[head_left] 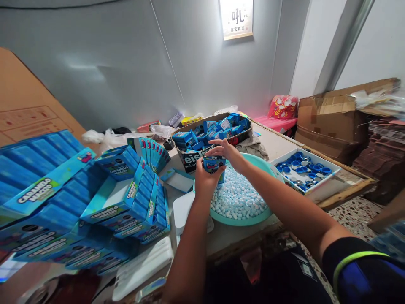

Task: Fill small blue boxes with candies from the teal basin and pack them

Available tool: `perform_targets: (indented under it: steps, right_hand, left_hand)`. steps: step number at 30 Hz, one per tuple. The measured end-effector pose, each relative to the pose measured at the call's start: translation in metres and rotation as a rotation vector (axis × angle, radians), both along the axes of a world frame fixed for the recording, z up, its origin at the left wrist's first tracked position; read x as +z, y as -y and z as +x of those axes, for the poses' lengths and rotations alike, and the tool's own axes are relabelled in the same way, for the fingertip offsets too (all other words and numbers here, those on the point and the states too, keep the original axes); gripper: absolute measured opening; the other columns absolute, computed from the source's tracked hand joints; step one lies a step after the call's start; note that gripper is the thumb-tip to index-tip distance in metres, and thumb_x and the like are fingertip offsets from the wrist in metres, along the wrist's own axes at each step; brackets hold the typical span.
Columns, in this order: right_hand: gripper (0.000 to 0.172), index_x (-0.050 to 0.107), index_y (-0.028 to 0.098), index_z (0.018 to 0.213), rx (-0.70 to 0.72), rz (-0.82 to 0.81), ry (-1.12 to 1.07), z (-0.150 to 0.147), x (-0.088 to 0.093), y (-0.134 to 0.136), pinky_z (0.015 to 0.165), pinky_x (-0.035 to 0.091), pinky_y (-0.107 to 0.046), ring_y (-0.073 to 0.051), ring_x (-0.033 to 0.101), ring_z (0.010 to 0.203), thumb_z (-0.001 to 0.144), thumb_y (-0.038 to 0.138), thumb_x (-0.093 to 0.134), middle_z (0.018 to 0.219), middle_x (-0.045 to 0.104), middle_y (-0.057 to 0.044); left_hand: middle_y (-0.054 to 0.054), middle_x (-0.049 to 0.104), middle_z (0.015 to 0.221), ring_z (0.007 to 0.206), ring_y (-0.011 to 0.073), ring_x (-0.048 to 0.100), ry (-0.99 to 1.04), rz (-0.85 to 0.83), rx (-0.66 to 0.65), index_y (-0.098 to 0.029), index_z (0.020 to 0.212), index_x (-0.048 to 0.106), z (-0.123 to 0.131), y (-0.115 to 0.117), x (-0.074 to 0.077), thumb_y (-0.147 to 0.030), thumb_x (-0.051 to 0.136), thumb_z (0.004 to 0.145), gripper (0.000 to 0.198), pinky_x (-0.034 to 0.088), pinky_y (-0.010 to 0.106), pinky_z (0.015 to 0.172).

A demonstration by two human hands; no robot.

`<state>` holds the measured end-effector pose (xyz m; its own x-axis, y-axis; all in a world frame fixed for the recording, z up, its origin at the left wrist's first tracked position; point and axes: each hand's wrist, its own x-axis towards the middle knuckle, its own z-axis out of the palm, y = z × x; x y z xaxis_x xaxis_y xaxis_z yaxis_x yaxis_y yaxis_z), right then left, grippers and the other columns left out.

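Observation:
My left hand (206, 179) is closed around a small blue candy box (214, 164), held upright over the bowl. White pieces show at the box's open top. Just above and behind that box is my right hand (228, 153), its fingers stretched out over the top; whether they touch it I cannot tell. Below both hands, a turquoise bowl (242, 220) is filled with small white and pale blue candies (240, 196). Behind the hands, a carton (187, 162) holds many small blue boxes (210, 131) lying in a jumble.
Stacked blue display boxes (126, 202) fill the left side. A white device (183, 211) sits left of the bowl. On the right, a white tray (319, 183) holds blue and silvery round pieces. Brown cartons (325, 118) stand beyond the table's right edge.

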<state>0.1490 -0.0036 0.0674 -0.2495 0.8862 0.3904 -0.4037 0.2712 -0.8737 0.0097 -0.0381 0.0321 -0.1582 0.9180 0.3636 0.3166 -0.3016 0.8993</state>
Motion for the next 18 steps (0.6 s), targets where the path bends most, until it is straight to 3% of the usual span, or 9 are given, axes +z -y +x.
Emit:
perform_targets:
  steps: [8, 18]
  right_hand:
    - [0.076, 0.074, 0.021, 0.099, -0.057, 0.027, 0.018, -0.0008, -0.0033, -0.0047, 0.093, 0.054, -0.039, -0.026, 0.072, 0.092, 0.079, 0.093, 0.060, 0.084, 0.077, -0.007]
    - [0.073, 0.074, 0.019, 0.088, -0.062, 0.053, 0.078, -0.0002, -0.0049, -0.0069, 0.092, 0.053, -0.038, -0.023, 0.071, 0.087, 0.082, 0.091, 0.059, 0.079, 0.075, -0.007]
  left_hand:
    - [0.005, 0.072, 0.110, 0.101, 0.0248, 0.071, 0.019, 0.040, -0.024, -0.024, 0.118, 0.053, -0.0025, 0.0005, -0.0022, -0.038, 0.092, 0.066, 0.066, 0.057, 0.037, 0.089]
    - [0.006, 0.069, 0.111, 0.104, 0.0257, 0.069, 0.015, 0.063, -0.004, -0.022, 0.118, 0.053, -0.0025, 0.0008, -0.0025, -0.045, 0.092, 0.066, 0.068, 0.054, 0.037, 0.091]
